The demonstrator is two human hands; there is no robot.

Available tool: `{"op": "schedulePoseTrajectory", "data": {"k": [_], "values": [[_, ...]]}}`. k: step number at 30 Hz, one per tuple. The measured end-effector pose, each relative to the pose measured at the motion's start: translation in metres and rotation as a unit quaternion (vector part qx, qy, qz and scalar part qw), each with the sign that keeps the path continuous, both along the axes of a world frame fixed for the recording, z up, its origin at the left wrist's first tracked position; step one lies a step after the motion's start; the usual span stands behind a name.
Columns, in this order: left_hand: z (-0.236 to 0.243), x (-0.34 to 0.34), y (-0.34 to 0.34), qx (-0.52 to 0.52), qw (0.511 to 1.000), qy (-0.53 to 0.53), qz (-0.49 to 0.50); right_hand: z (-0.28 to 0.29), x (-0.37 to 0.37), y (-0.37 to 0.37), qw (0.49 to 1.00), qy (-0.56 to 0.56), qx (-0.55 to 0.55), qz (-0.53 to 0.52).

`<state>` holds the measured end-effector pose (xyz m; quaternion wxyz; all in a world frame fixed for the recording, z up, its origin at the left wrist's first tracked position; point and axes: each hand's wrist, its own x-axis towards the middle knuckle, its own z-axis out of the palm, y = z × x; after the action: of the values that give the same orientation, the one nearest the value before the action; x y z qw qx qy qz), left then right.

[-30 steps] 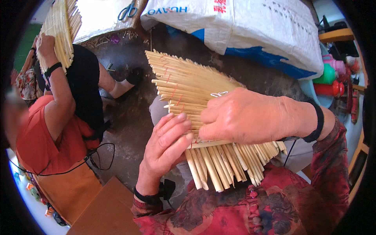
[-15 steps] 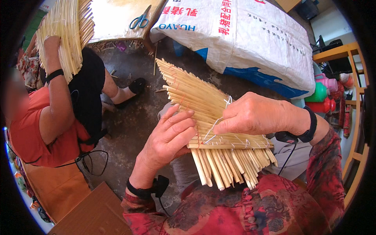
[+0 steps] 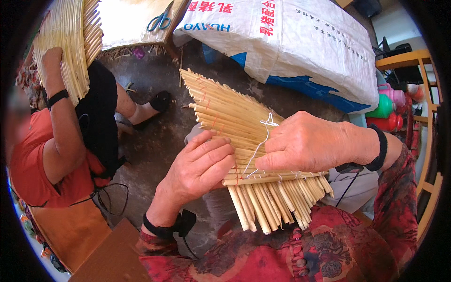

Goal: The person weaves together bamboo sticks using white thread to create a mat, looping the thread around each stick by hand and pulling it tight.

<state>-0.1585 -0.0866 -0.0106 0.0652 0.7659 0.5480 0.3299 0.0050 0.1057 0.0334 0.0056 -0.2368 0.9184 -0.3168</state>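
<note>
A mat of pale plant stalks point(image 3: 228, 110) lies over my lap, rows of red and white stitches running across it. Its near part is folded, with a band of cut stalk ends point(image 3: 270, 204) sticking out toward me. My left hand point(image 3: 199, 164) is closed on the mat's left edge, its thumb hidden. Over the mat's right side, my right hand point(image 3: 305, 143) has its fingers pinched together at a thin, needle-like piece point(image 3: 252, 174), mostly covered by the hand. White thread point(image 3: 257, 151) runs from the stitching up to a loose loop beside the knuckles.
At left, a seated co-worker point(image 3: 61, 141) holds another stalk mat point(image 3: 66, 47). Scissors point(image 3: 160, 21) lie on a pale tabletop point(image 3: 124, 26). A large white sack cover point(image 3: 300, 47) spreads beyond my mat. A wooden frame point(image 3: 425, 136) stands at right, near colored flasks point(image 3: 383, 107).
My right hand has shifted slightly right, and the white thread stretches longer between it and the stitching. The needle-like piece shows lower. My left hand keeps its hold while the view shifts a little.
</note>
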Motion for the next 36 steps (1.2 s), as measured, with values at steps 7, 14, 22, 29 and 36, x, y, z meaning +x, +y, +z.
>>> {"op": "schedulePoseTrajectory", "data": {"k": [7,14,22,29,36], "values": [[0.002,0.0,0.001,0.003,1.0,0.007,0.0,0.003,0.004,-0.005,1.0,0.001,0.016,-0.01],[0.002,0.002,0.002,0.013,1.0,0.009,-0.01,0.002,0.007,-0.008,0.999,0.012,0.024,-0.02],[0.01,0.004,0.022,0.044,0.998,-0.036,-0.018,0.007,0.013,0.011,0.999,-0.019,0.015,-0.046],[0.01,-0.014,0.073,-0.069,0.977,-0.183,-0.081,0.025,0.026,0.04,0.979,-0.11,-0.01,-0.173],[-0.009,-0.016,0.096,0.024,0.967,-0.225,-0.112,0.034,0.029,0.05,0.961,-0.147,0.029,-0.232]]}}
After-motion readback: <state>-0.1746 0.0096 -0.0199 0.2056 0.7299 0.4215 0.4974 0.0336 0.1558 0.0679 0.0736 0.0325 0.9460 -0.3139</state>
